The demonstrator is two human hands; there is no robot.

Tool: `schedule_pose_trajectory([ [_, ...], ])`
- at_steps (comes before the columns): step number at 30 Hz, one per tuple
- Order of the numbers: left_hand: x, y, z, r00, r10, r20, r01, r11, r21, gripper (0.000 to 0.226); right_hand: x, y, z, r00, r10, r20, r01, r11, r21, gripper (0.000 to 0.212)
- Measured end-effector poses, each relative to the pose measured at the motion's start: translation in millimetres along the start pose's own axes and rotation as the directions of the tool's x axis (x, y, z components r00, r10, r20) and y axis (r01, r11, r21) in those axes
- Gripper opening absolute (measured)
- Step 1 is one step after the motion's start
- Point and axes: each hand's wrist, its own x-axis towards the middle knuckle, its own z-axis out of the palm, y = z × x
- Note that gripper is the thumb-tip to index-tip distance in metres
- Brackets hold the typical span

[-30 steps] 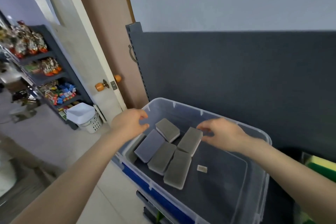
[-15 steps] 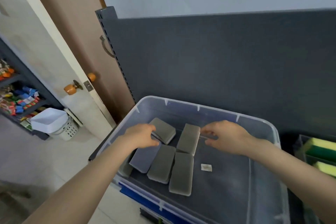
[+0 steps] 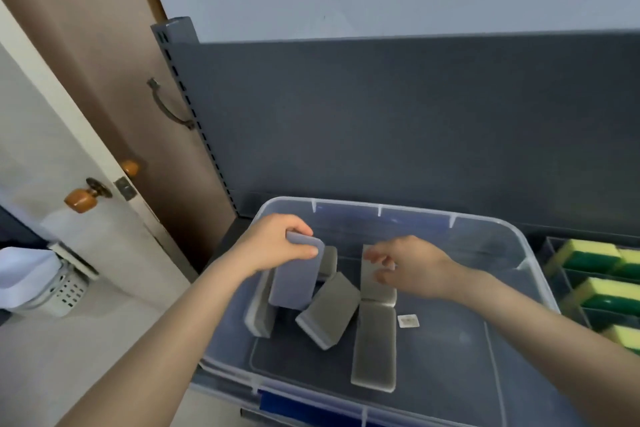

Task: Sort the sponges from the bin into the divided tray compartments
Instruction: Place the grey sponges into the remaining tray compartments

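While the left hand [image 3: 273, 250] grips a pale sponge [image 3: 294, 284] and the right hand [image 3: 405, 267] pinches a grey sponge [image 3: 375, 288], lift both straight up. Mind the bin [image 3: 415, 222] wall.

Six grey sponges [image 3: 329, 310]; four yellow-green sponges [image 3: 588, 253]; one bin [image 3: 381, 210].

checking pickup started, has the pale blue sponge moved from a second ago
Yes: the left hand has tipped the pale blue sponge up off the bin floor.
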Motion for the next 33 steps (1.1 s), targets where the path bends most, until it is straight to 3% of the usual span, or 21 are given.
schedule_pose_trajectory([
  [5, 6.8, 15.4, -3.9, 0.992, 0.036, -0.122, -0.088, 0.888, -0.452, 0.026, -3.3, -13.7, 3.5, 1.0, 0.021, 0.001, -0.02, 0.951, 0.309, 0.043],
  [8, 9.7, 22.8, -1.8, 0.995, 0.004, -0.101, -0.068, 0.762, -0.644, 0.028, -10.3, -21.9, 5.2, 0.996, -0.015, 0.086, -0.041, 0.787, 0.615, 0.04],
  [10, 8.9, 27.6, 2.1, 0.996, 0.001, -0.094, -0.067, 0.707, -0.704, 0.025, -14.0, -28.5, 6.0, 0.996, -0.005, 0.083, -0.058, 0.686, 0.725, 0.035],
  [13, 6.6, 26.2, 3.8, 0.998, 0.007, -0.061, -0.049, 0.674, -0.737, 0.02, -14.0, -34.0, 1.9, 0.994, 0.104, -0.031, -0.043, 0.642, 0.766, 0.02],
  [15, 7.0, 17.0, -0.7, 0.999, 0.009, -0.043, -0.037, 0.69, -0.723, 0.026, -10.0, -32.1, -3.8, 0.975, 0.195, -0.102, -0.036, 0.599, 0.8, 0.019],
  [17, 8.0, 7.9, -6.0, 1.0, 0.018, -0.001, -0.014, 0.771, -0.637, 0.042, -5.6, -28.8, -10.6, 0.95, 0.265, -0.165, -0.006, 0.544, 0.839, 0.019],
  [20, 7.2, 3.0, -6.5, 0.996, 0.06, 0.066, -0.031, 0.927, -0.375, 0.064, -1.4, -28.0, -18.8, 0.919, 0.282, -0.275, 0.031, 0.645, 0.764, 0.015],
  [24, 1.3, 14.6, 0.2, 0.984, 0.169, 0.062, -0.146, 0.951, -0.273, 0.075, 5.2, -38.0, -23.9, 0.948, 0.113, -0.299, 0.05, 0.871, 0.489, 0.014],
  [29, 2.7, 19.5, 14.4, 0.973, 0.229, -0.028, -0.231, 0.967, -0.108, 0.059, 11.9, -41.2, -29.1, 0.95, 0.087, -0.3, 0.085, 0.852, 0.517, 0.031],
  [33, 10.1, 2.8, 23.7, 0.979, 0.084, -0.185, -0.115, 0.98, -0.165, 0.052, 6.5, -21.7, -16.0, 0.953, 0.122, -0.275, -0.006, 0.922, 0.388, 0.026],
])
